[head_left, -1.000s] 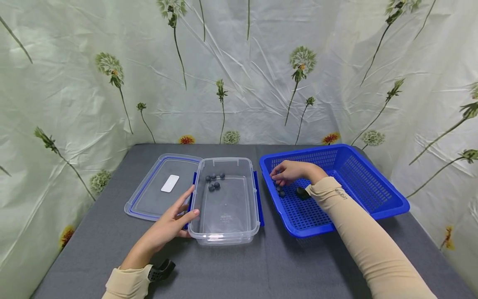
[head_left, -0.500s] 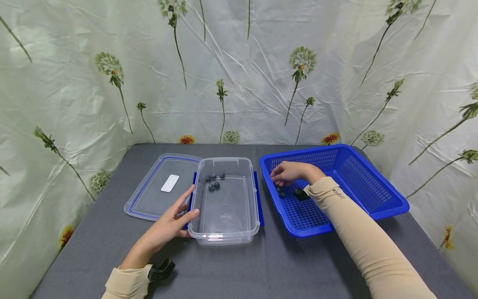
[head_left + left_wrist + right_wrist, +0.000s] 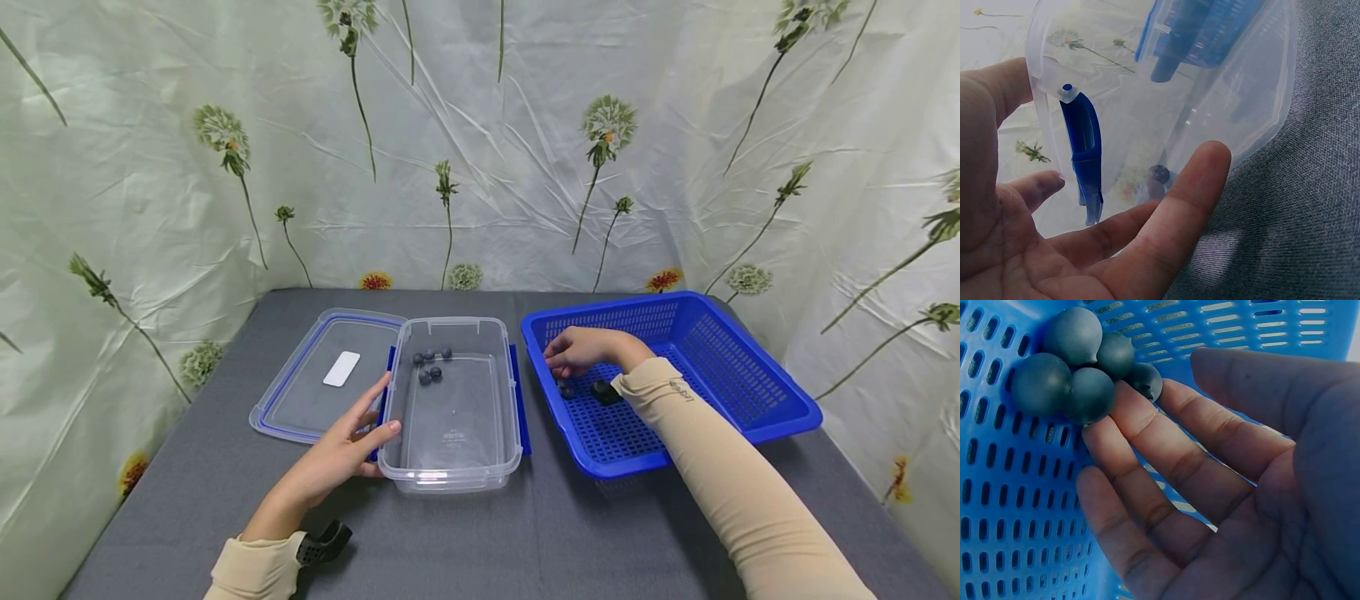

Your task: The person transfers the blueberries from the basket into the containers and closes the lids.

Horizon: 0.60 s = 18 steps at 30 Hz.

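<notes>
My left hand [image 3: 341, 454] rests against the left side of a clear plastic container [image 3: 453, 425]. Its thumb touches the rim, and its fingers lie along the wall beside a blue side latch [image 3: 1088, 144]. Several dark blueberries [image 3: 426, 377] sit in the far part of the container. To the right, my right hand [image 3: 588, 350] reaches into a blue plastic basket [image 3: 600, 446]. In the right wrist view, its long fingers are extended, with fingertips touching blueberries [image 3: 1091, 394] clustered by the basket wall. The thumb [image 3: 1241, 384] stands apart from them, and nothing is pinched.
A clear lid [image 3: 296, 392] with a blue seal lies left of the container, partly beneath its edge. On it is a white rectangular label [image 3: 342, 368]. Grey cloth [image 3: 465, 542] covers the table, and a flower-printed curtain [image 3: 517, 217] hangs behind.
My right hand has shifted very slightly at the blueberries by the basket's left wall. The left hand and the container have stayed in place.
</notes>
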Motion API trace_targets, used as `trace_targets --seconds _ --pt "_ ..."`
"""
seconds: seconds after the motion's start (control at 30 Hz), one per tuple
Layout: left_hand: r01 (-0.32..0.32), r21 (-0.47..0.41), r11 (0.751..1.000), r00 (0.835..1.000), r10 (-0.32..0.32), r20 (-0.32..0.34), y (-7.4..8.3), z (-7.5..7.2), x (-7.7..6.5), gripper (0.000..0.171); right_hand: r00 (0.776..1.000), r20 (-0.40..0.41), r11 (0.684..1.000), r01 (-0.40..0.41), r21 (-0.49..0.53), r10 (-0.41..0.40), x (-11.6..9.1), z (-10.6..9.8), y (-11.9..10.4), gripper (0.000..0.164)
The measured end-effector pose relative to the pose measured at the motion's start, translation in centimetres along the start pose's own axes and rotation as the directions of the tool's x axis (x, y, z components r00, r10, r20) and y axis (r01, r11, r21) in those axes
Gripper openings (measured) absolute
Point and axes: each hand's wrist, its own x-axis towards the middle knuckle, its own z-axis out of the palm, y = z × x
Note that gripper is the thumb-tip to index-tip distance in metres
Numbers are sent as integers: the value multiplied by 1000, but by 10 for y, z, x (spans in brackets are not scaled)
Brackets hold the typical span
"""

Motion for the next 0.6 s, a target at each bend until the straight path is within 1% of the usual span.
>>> trace_targets --seconds 0.27,0.6 --pt "-4 -7 1000 1000 4 -1 0 1 0 80 1000 -13 1000 4 8 -4 -2 0 0 26" --pt "3 1 1000 1000 -3 -6 -2 1 0 80 1000 -29 1000 3 0 -3 -2 0 2 32"
